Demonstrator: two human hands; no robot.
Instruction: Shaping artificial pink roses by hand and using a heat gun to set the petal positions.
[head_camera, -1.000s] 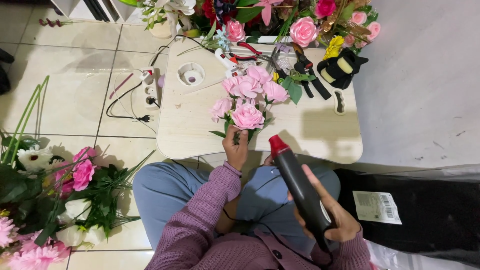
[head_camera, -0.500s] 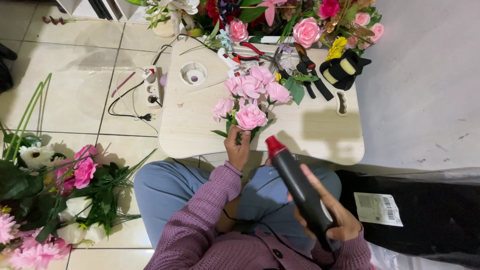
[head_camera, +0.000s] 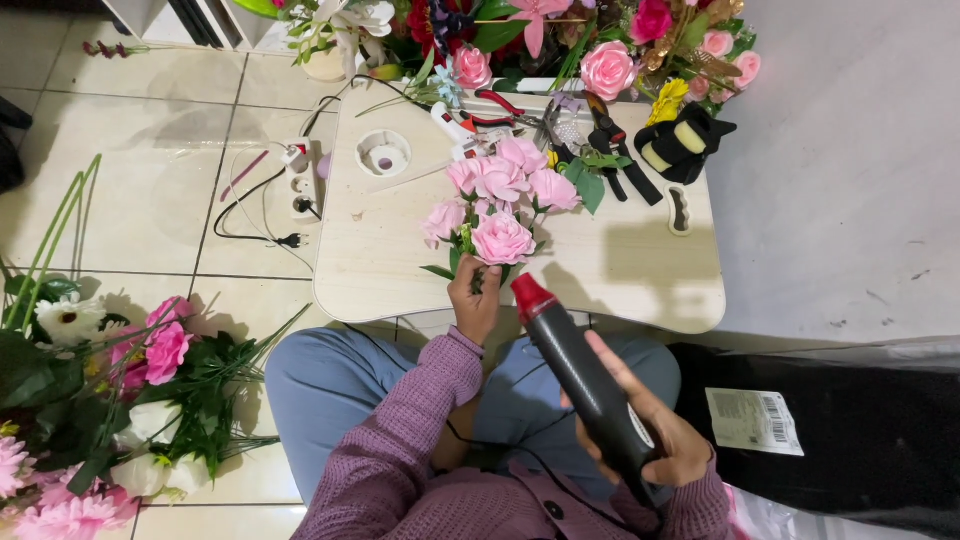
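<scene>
My left hand (head_camera: 476, 298) grips the stems of a bunch of pink artificial roses (head_camera: 500, 200) and holds it upright over the small pale table (head_camera: 380, 250). My right hand (head_camera: 650, 425) is wrapped round a black heat gun (head_camera: 580, 375) with a red nozzle. The nozzle points up toward the stems just right of my left hand, close to them. A thin black cord runs from the gun across my lap.
On the table lie a glue gun (head_camera: 452, 125), red-handled pliers (head_camera: 500, 105), black cutters (head_camera: 620, 160) and tape rolls in a black holder (head_camera: 680, 145). A power strip (head_camera: 298, 180) sits on the tiled floor. More artificial flowers lie at left (head_camera: 120, 400) and behind the table (head_camera: 560, 40).
The heat gun's nozzle has crept slightly up and left, closer to the stems. The bunch and my left hand have stayed almost still.
</scene>
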